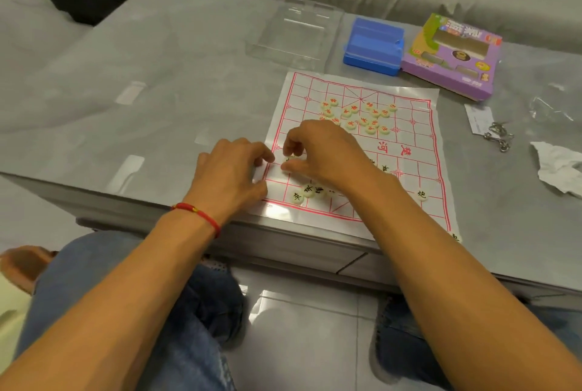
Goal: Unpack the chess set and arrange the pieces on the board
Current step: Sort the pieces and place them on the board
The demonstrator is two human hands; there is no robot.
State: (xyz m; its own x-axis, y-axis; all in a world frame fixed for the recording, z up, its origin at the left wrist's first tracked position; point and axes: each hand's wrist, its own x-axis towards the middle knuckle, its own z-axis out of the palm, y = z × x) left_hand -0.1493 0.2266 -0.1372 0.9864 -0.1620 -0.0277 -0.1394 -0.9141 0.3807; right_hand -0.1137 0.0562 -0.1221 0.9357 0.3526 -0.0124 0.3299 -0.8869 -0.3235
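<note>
Left hand [233, 167] curled grip on board [409, 151] edge; right hand [318, 151] pinching piece [288, 159]; clear tray [296, 31] empty

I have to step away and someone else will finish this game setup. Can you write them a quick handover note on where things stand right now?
Left hand: fingers curled at the board's left edge, seemingly pinning the sheet; whether it holds anything is unclear.
Right hand: pinching a piece near the left edge.
Red pieces: still heaped loosely on the far half.
Black pieces: a few near the front edge, one off to the right, others partly hidden under the right arm.
Done: set unpacked; blue case, clear lid and box set aside behind.
Left: place nearly all pieces.
</note>
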